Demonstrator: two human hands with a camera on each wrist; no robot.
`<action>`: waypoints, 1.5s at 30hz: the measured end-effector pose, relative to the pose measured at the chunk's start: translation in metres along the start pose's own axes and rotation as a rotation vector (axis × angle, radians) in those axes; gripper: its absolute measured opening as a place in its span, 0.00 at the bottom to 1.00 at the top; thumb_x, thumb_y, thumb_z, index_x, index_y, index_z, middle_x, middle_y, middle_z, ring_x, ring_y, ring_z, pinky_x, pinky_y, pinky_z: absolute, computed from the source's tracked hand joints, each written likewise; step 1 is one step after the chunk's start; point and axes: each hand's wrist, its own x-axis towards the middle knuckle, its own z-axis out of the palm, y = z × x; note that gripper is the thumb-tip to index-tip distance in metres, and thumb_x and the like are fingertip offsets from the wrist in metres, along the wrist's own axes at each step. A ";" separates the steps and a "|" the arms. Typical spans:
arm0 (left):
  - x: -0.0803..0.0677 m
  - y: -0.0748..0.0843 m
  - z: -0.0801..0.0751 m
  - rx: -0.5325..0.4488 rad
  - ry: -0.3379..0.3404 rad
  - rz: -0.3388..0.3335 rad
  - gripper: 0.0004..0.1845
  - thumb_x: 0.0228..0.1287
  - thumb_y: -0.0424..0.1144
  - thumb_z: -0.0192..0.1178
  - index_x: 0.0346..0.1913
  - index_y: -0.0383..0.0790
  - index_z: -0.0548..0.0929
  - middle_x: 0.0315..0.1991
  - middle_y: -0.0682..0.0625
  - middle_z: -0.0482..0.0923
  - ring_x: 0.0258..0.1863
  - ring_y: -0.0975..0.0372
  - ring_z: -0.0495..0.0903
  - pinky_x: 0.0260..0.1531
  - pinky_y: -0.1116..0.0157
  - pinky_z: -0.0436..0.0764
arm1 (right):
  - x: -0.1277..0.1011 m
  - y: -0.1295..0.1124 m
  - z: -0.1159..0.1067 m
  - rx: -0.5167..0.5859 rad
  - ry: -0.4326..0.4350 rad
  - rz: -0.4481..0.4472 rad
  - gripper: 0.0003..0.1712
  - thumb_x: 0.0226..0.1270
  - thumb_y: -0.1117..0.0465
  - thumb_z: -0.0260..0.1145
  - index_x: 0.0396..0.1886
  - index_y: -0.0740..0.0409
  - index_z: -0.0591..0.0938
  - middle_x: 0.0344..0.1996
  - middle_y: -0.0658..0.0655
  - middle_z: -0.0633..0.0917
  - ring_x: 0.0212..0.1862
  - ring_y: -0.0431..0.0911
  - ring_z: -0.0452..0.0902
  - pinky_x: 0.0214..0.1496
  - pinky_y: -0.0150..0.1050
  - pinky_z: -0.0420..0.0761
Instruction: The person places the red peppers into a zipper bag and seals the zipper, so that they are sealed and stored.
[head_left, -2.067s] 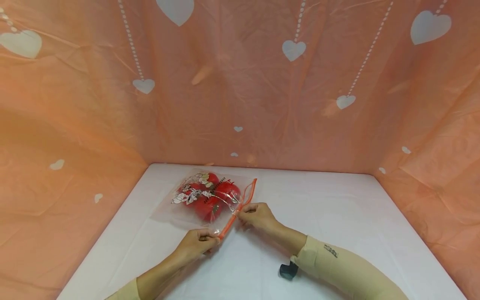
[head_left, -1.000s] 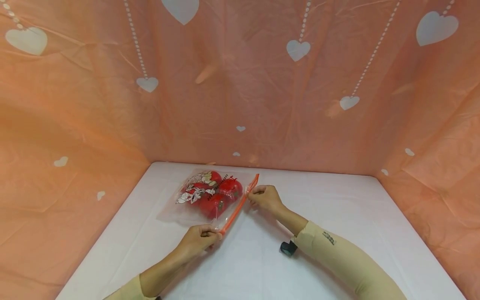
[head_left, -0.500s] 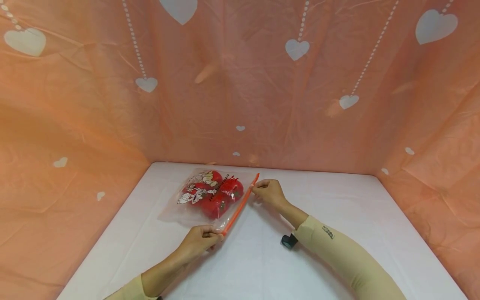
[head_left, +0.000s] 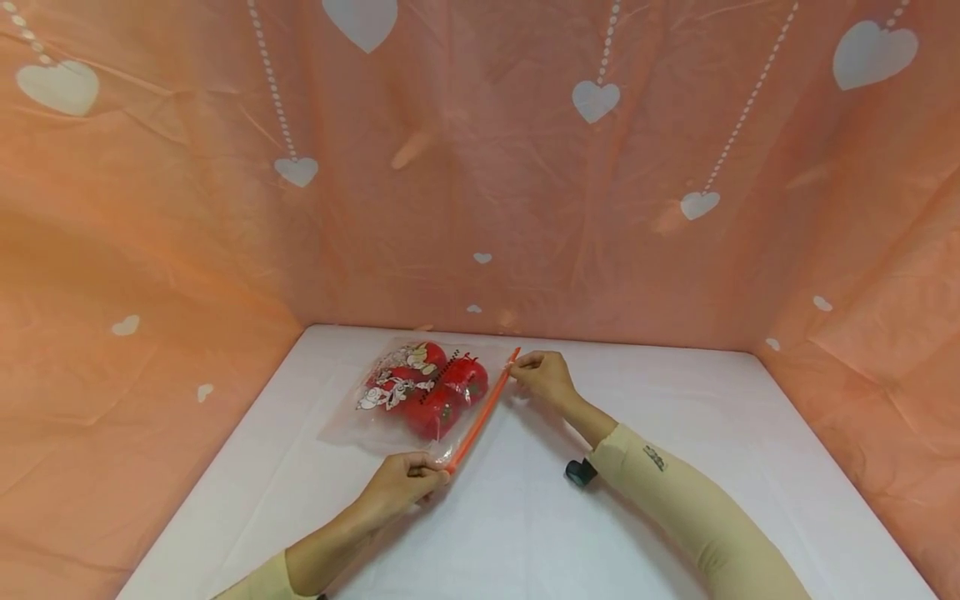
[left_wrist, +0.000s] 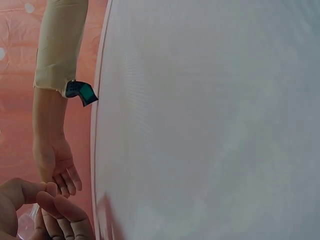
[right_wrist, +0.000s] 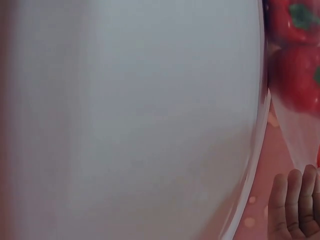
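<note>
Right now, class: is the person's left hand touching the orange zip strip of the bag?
Touching. In the head view the left hand pinches the near end of the orange zip strip between curled fingers, with no gap visible; the right hand pinches its far end.

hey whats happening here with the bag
A person is working the orange zip strip of a clear bag that lies on a white table. The left hand pinches the strip's near end, and the right hand pinches its far end. Inside the bag are red fruits, tomatoes or apples by the look of them. The strip runs straight between the two hands and looks closed along its length.
</note>
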 end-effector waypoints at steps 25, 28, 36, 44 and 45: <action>0.000 0.002 0.005 -0.072 -0.212 -0.012 0.15 0.77 0.35 0.66 0.53 0.24 0.86 0.42 0.40 0.91 0.37 0.63 0.87 0.41 0.65 0.88 | 0.019 0.000 -0.010 -0.012 0.008 0.019 0.10 0.74 0.67 0.71 0.45 0.73 0.89 0.36 0.65 0.92 0.32 0.46 0.88 0.35 0.38 0.88; -0.001 0.004 0.002 -0.017 -0.280 0.006 0.14 0.78 0.36 0.64 0.52 0.24 0.87 0.42 0.40 0.90 0.38 0.61 0.87 0.43 0.64 0.88 | 0.016 -0.001 -0.016 -0.029 -0.023 0.006 0.10 0.75 0.68 0.68 0.48 0.73 0.88 0.40 0.66 0.91 0.37 0.56 0.90 0.37 0.43 0.90; -0.014 0.030 -0.021 0.229 -0.390 0.085 0.15 0.81 0.42 0.62 0.55 0.34 0.89 0.46 0.46 0.90 0.45 0.56 0.88 0.43 0.65 0.85 | 0.004 0.000 -0.044 -0.175 -0.080 -0.148 0.14 0.77 0.65 0.68 0.54 0.71 0.87 0.45 0.67 0.90 0.42 0.61 0.89 0.44 0.47 0.89; -0.016 0.074 -0.049 0.480 -0.267 0.229 0.18 0.80 0.48 0.63 0.58 0.38 0.89 0.51 0.49 0.90 0.51 0.56 0.87 0.53 0.58 0.85 | -0.025 -0.008 -0.075 -0.389 -0.097 -0.229 0.15 0.78 0.59 0.69 0.56 0.64 0.85 0.51 0.62 0.90 0.53 0.58 0.87 0.59 0.55 0.84; -0.015 0.079 -0.052 0.507 -0.233 0.231 0.18 0.80 0.49 0.63 0.58 0.38 0.89 0.51 0.50 0.90 0.51 0.56 0.87 0.54 0.55 0.85 | -0.028 -0.008 -0.079 -0.409 -0.098 -0.237 0.15 0.78 0.59 0.70 0.57 0.64 0.85 0.52 0.63 0.90 0.54 0.59 0.87 0.60 0.56 0.83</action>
